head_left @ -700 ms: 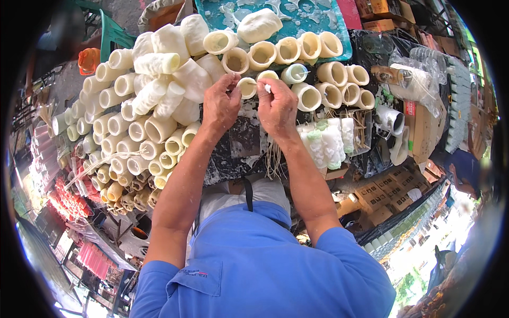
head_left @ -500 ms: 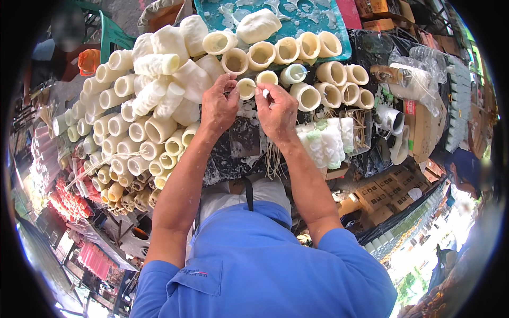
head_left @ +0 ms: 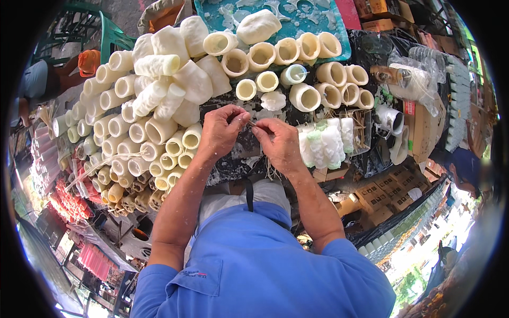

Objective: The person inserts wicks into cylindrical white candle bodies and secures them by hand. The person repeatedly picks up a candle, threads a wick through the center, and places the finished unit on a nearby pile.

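My left hand [head_left: 225, 127] and my right hand [head_left: 277, 140] are close together over the near middle of the table. Their fingertips are pinched on a short thin strand [head_left: 251, 123], whose kind is too small to make out. Just beyond them stand two small hollow wax cylinders [head_left: 246, 90], open ends up. A flat, ragged white wax piece [head_left: 273, 100] lies before the right one. Farther right, a cylinder with a pale blue-green filling [head_left: 294, 74] has a thin stick across its top. Pale strands [head_left: 272, 168] hang beside my right wrist.
Many hollow wax cylinders [head_left: 161, 131] are stacked at left. A turquoise tray [head_left: 339, 32] with wax scraps lies at the back. White wax blocks [head_left: 326, 143] and a clear box of sticks [head_left: 361, 130] sit to the right. Another person [head_left: 466, 169] is at far right.
Both hands have drawn back toward me from the two small cylinders, baring them and the white wax piece. The white bit at my right fingertips no longer shows. Someone has appeared at far left.
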A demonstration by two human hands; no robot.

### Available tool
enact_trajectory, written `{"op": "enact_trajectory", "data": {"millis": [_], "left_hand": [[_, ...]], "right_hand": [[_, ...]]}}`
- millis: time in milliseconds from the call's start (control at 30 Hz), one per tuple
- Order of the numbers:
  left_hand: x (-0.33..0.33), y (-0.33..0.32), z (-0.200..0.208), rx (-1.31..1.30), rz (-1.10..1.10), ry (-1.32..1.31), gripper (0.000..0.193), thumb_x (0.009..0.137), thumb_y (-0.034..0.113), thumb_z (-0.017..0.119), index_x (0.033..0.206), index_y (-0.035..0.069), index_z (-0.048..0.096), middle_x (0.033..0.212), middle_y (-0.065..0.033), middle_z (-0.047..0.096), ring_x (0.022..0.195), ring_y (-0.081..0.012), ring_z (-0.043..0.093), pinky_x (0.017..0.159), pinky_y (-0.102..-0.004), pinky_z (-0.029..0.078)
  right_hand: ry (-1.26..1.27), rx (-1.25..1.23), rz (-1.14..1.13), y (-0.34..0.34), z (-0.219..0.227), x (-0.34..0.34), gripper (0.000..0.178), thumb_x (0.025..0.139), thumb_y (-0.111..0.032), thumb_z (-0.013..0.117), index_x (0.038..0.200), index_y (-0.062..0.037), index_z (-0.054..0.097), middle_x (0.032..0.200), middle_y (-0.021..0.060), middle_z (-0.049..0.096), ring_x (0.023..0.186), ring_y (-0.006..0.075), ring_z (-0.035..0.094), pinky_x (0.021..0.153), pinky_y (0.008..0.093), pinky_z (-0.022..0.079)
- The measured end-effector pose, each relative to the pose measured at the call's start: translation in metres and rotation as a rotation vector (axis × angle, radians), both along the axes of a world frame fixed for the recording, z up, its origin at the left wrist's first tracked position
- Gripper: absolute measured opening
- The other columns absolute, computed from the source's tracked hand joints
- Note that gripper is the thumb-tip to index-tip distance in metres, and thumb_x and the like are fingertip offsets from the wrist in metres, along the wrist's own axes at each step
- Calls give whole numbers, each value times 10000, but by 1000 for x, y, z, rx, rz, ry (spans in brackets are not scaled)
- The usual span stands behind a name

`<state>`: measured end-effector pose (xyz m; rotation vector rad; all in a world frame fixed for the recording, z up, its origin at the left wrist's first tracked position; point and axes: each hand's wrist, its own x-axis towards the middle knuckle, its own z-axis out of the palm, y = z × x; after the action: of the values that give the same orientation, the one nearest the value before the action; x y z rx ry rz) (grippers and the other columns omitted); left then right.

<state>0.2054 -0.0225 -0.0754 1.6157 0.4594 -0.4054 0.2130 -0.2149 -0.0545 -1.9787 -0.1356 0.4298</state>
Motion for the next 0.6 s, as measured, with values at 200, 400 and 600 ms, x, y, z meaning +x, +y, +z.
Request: {"op": "enact_trajectory", "data": {"millis": [200,400,600], "left_hand": [[6,-3,-6,393,69,-172,259,997,161,768,1182,-20,750,869,-55,715,794,-160,646,780,-328,557],[22,0,-28,437,94,-241,328,973,139,753,1260,-17,731,1044,-127,721,923,-239,691,868,-364,563],[34,1,-36,386,126,-242,305,1007,157,710,1255,-17,749,1125,-148,743,935,-232,697,894,-356,562]], "right_hand": [[-399,-234,96,6,-2,36,85,908,-30,749,983,-25,710,895,169,719,856,410,703,739,456,570],[-919,-341,249,10,-44,81,306,828,32,764,1069,-73,606,1020,159,574,798,379,652,674,471,567],[-1039,-388,242,17,-68,82,374,774,22,791,1079,-65,593,1067,120,530,787,305,637,669,425,568]]}}
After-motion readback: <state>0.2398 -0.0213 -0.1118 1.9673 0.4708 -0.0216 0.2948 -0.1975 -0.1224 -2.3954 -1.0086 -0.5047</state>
